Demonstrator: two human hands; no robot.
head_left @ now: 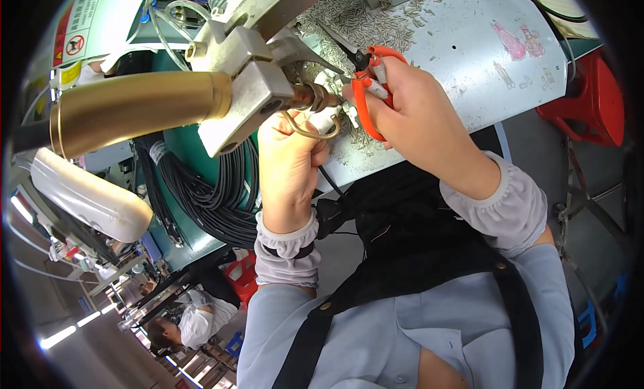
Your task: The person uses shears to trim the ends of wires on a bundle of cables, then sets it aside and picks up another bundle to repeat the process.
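Observation:
My right hand (419,110) is closed round the orange handles of a pair of scissors (367,114), whose dark blades point up and away to the left. White wrapping shows on fingers in the handle loops. Just left of it, my left hand (288,164) is curled shut under the machine head (251,93). A bent brass-coloured hook (315,134) crosses in front of its fingers and hides what they grip. Small white pieces (350,114) show between the two hands. A short black cable (331,181) runs down beside my left hand.
Loose small metal pins (386,26) cover much of the light metal worktop (463,73). Bundled black cables (201,194) lie on the green surface left of my left arm. A brass-coloured cylinder (141,110) and white lamp (94,194) reach in from the left. Red stool (590,100) stands right.

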